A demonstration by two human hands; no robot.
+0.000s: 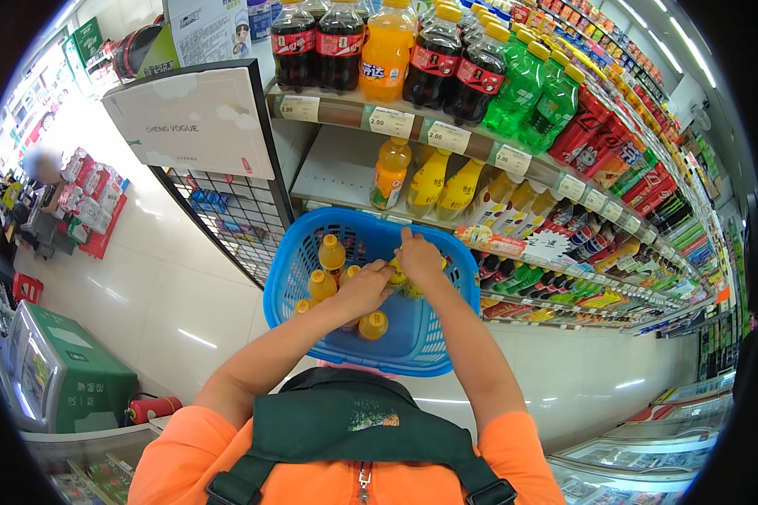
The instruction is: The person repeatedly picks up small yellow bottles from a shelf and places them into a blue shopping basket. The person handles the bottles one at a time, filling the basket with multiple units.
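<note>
Bottles [332,252] with yellow caps and orange drink stand upright in the blue basket [413,345] in front of you, most of them gathered toward its left wall, with one more [373,325] near the middle of the basket floor. Your left hand [364,288] reaches in from the near rim and its fingers are curled down over a bottle near the basket's centre; how firmly they grip you cannot tell, since the bottle is mostly hidden under the hand. Your right hand [419,257] sits just beside the left, closer to the far rim, with fingers bent over yellow bottle tops [410,289] under it; whether it is holding one or only touching cannot be told. The two hands are nearly touching each other over the basket's middle. Beyond the far rim, a shelf [345,172] carries more orange bottles [390,172] of the same kind, standing at its front edge, and the shelf above it holds dark cola bottles [338,46] and green soda bottles [522,88]. A wire display rack [227,210] stands just left of the basket.
</note>
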